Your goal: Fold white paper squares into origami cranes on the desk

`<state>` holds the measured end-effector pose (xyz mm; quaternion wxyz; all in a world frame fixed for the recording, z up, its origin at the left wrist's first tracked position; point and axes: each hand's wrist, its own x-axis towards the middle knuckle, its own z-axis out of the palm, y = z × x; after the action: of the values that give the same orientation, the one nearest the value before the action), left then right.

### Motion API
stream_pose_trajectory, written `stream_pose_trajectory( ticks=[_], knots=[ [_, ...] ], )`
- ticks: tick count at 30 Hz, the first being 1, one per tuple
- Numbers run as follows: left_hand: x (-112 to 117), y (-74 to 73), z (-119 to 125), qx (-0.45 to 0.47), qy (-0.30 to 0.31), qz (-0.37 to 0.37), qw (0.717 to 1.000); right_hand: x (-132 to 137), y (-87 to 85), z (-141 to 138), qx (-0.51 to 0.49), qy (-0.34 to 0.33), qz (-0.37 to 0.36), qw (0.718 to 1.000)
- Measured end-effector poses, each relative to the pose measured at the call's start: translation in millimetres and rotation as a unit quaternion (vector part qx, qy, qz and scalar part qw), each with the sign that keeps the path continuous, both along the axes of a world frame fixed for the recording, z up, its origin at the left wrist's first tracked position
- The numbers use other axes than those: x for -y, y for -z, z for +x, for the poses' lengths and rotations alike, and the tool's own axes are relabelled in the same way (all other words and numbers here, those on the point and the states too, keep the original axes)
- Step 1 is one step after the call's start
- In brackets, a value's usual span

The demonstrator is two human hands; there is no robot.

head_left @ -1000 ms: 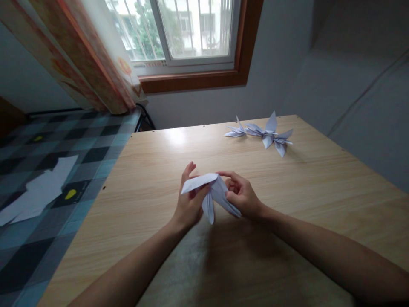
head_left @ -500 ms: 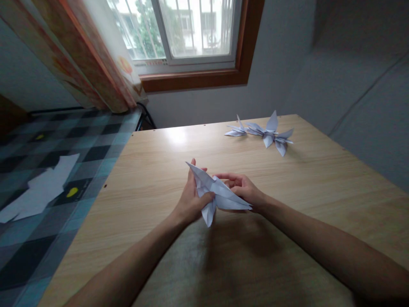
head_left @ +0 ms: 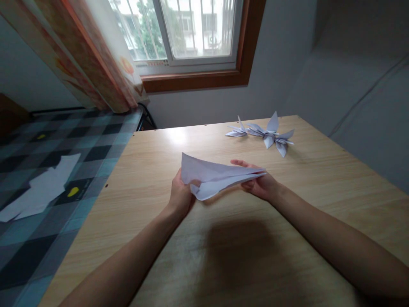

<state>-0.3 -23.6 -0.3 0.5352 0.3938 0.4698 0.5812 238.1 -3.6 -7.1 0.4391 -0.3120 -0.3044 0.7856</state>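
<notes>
A folded sheet of white paper [head_left: 217, 172] is stretched between my two hands above the table. Its wide, partly unfolded end lies on the left, and it narrows to a point on the right. My left hand [head_left: 180, 192] grips the wide end, its fingers partly hidden behind the paper. At the narrow end, my right hand [head_left: 260, 181] holds the tip from behind, with one finger stretched out past the paper's upper edge. A dark shadow falls on the wood beneath.
Several folded white paper flowers [head_left: 271, 134] rest near the far edge of the wooden table [head_left: 153, 256]. To the left, white paper sheets [head_left: 47, 187] lie on a checked cloth [head_left: 35, 251]. Beyond the table are a window [head_left: 198, 30] and a curtain [head_left: 96, 55].
The paper has gone from a compact pointed, star-like fold to a wider, opened-out shape. My hands have moved apart, the right one shifting rightward and slightly away from me.
</notes>
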Motion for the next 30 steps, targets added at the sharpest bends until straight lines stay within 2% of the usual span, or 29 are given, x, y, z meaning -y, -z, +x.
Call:
stream_pose_trajectory(
  ticks=[4,8,11,14,19,24,30],
  knots=[
    [1.4,-2.3,1.7,-0.01,-0.028,-0.013,0.999,-6.1,-1.0,2.0,0.026,0.081,0.009,0.996],
    [4.2,-2.7,3.7,-0.028,-0.047,0.0,0.999,-5.2,1.4,-0.2,0.065,0.148,0.124,0.979],
    [4.3,-0.5,3.4,-0.038,-0.062,0.008,0.997,-4.1,8.2,-2.7,0.122,0.119,0.233,0.957],
    [4.6,-0.3,2.7,-0.058,-0.052,0.015,0.997,-2.1,15.6,-5.6,0.223,0.079,0.298,0.925],
    [5.5,-6.5,1.7,-0.097,-0.004,0.018,0.995,2.4,16.6,-8.0,0.376,0.114,0.299,0.87],
    [4.1,-5.5,-1.4,-0.112,-0.014,0.019,0.993,5.6,10.4,-10.2,0.44,0.178,0.338,0.813],
    [5.3,-1.1,-0.7,-0.122,-0.032,0.027,0.992,25.6,8.2,-27.0,0.515,0.125,0.436,0.727]
  ],
)
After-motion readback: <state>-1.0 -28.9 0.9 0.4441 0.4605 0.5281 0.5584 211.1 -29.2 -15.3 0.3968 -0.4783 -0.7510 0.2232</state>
